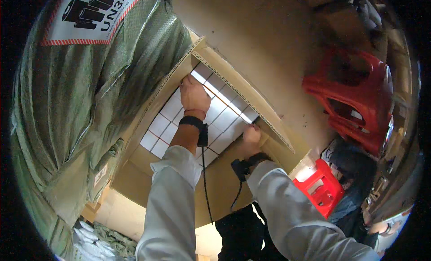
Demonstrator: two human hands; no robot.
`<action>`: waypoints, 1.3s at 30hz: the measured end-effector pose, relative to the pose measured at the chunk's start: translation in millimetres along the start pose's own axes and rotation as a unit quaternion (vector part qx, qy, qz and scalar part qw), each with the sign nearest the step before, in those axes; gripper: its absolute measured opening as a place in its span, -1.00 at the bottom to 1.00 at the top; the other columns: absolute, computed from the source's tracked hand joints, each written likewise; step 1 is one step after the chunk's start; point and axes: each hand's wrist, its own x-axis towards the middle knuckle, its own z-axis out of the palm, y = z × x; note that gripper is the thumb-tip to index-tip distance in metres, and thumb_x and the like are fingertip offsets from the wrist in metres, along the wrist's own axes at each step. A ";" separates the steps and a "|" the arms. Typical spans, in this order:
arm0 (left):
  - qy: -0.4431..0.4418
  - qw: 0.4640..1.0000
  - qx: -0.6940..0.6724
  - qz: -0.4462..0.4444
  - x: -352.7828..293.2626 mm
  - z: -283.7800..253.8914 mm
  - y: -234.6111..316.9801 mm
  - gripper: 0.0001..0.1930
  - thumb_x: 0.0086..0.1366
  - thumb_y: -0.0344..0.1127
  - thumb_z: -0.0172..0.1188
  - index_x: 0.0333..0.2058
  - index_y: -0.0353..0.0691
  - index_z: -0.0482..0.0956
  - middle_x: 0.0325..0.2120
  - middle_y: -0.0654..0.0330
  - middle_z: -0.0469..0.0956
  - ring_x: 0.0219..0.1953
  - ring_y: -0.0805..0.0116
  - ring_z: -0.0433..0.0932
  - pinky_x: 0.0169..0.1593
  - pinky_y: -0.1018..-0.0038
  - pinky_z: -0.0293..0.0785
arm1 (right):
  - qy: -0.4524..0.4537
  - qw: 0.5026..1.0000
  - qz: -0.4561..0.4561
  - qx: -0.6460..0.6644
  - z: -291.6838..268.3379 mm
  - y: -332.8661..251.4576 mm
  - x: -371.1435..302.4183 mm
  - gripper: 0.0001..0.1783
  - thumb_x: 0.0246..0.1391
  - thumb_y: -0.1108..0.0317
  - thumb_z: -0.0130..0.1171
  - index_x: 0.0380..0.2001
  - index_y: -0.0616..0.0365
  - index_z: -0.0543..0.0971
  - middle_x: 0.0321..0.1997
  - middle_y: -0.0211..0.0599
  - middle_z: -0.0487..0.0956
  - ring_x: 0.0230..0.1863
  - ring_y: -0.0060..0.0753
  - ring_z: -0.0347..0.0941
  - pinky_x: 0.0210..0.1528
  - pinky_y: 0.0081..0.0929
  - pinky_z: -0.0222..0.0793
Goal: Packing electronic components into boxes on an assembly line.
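In front of me stands an open cardboard carton [148, 109], packed with rows of small white boxes [214, 109]. One row of white boxes [223, 99] looks brighter than the others and runs slantwise between my hands. My left hand [195, 96] is closed at the far left end of that row, its fingertips partly hidden. At the near right end, by the carton's wall, my right hand [252, 136] is closed with its fingers curled in. Both hands appear to grip the row by its ends. A black strap with a small device and cable circles each wrist.
Large green woven sacks [96, 95] stand along the left. To the right are a red plastic stool [354, 92] and a smaller red stool [324, 189], with another person [359, 180] beside them. White bundles [92, 241] lie at lower left.
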 end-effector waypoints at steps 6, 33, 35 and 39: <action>-0.092 0.989 0.020 -0.112 -5.3 -5.5 15.3 -0.03 -0.06 -0.19 0.41 0.31 -0.43 0.15 0.17 -0.12 0.29 0.28 -0.15 0.28 0.42 -0.11 0.08 | 0.040 0.981 -0.187 0.002 0.5 20.9 12.2 -0.60 0.08 0.29 0.25 -0.06 0.34 0.60 -0.18 -0.25 0.61 -0.21 -0.41 0.47 -0.11 -0.38 0.40; -0.023 0.989 -0.134 -0.051 10.8 35.0 -34.4 -0.32 -0.05 -0.18 0.37 0.06 -0.30 0.36 -0.13 -0.17 0.59 -0.05 -0.22 0.58 0.09 -0.02 0.49 | -0.099 0.952 -0.099 0.271 -5.5 -18.8 -27.0 -0.47 0.29 0.09 0.23 0.20 0.17 0.48 0.21 -0.47 0.43 0.18 -0.41 0.28 0.29 -0.40 0.16; -0.024 0.987 -0.155 -0.045 9.2 35.8 -30.2 -0.30 -0.03 -0.20 0.37 0.09 -0.32 0.34 -0.11 -0.19 0.58 -0.05 -0.24 0.57 0.08 -0.01 0.50 | -0.123 0.940 -0.108 0.300 -10.2 -22.6 -27.4 -0.47 0.30 0.11 0.21 0.22 0.17 0.47 0.22 -0.47 0.43 0.20 -0.40 0.28 0.31 -0.39 0.15; -0.019 0.987 -0.156 -0.034 7.7 43.7 -31.9 -0.23 -0.02 -0.20 0.36 0.18 -0.34 0.31 -0.04 -0.24 0.57 -0.01 -0.26 0.57 0.05 0.01 0.54 | -0.119 0.934 -0.155 0.300 -10.2 -22.7 -20.8 -0.42 0.32 0.09 0.18 0.27 0.19 0.43 0.27 -0.42 0.42 0.26 -0.38 0.26 0.38 -0.39 0.08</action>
